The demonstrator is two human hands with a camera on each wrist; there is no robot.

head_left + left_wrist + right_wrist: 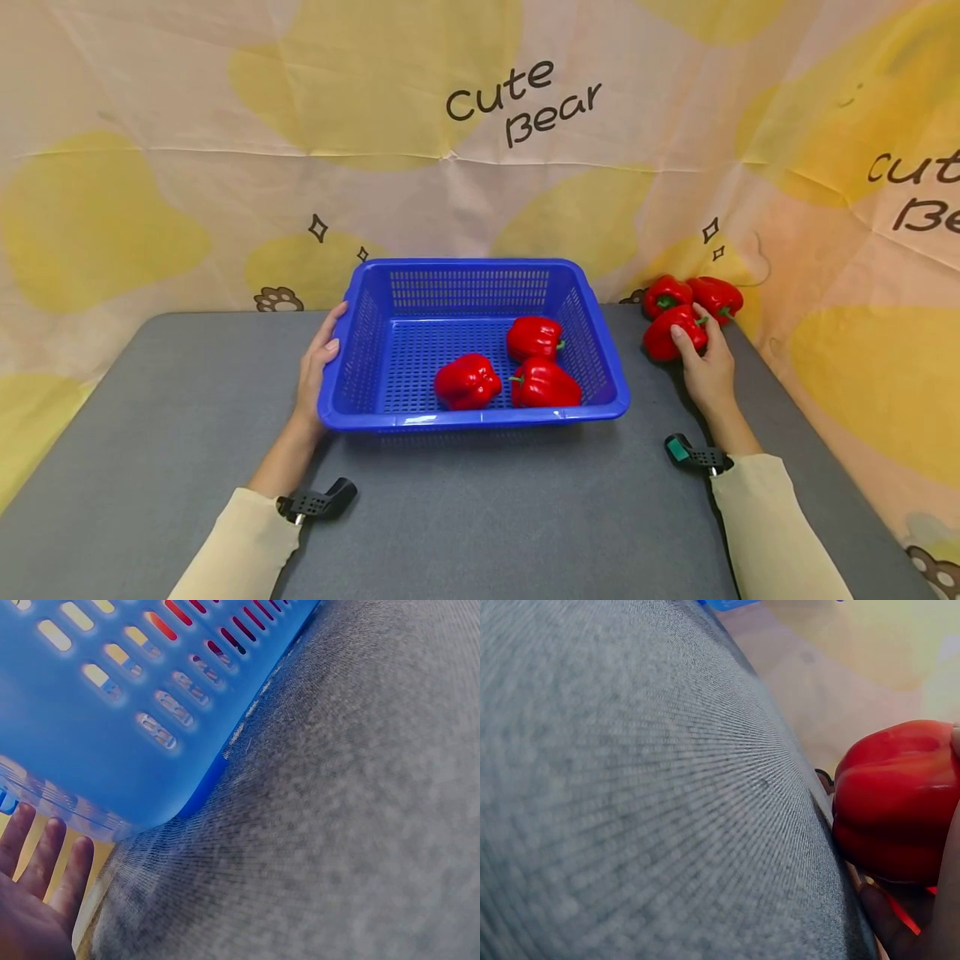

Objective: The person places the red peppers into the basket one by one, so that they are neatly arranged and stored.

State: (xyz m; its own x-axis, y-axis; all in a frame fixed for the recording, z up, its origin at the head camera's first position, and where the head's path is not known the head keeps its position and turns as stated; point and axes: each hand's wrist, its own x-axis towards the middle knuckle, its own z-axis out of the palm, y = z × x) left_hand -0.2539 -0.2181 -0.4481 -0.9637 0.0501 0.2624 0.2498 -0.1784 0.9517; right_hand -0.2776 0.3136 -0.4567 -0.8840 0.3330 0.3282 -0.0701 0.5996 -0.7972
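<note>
A blue plastic basket [480,418] with slotted walls stands on the grey table, with three red bell peppers [534,337] inside, toward its right half. My left hand [309,383] lies along the outside of its left wall near the rim; in the left wrist view the fingers [43,855] are straight against the wall. At the back right, my right hand [711,375] grips a red bell pepper [666,335], thumb on the near side and fingers on the far right. The right wrist view shows this pepper [896,799] up close, partly covered by the hand.
Two more red bell peppers [716,296] sit just behind the gripped one, at the table's back right corner. A printed yellow and pink cloth [420,200] hangs behind and along the right side of the grey table [480,517].
</note>
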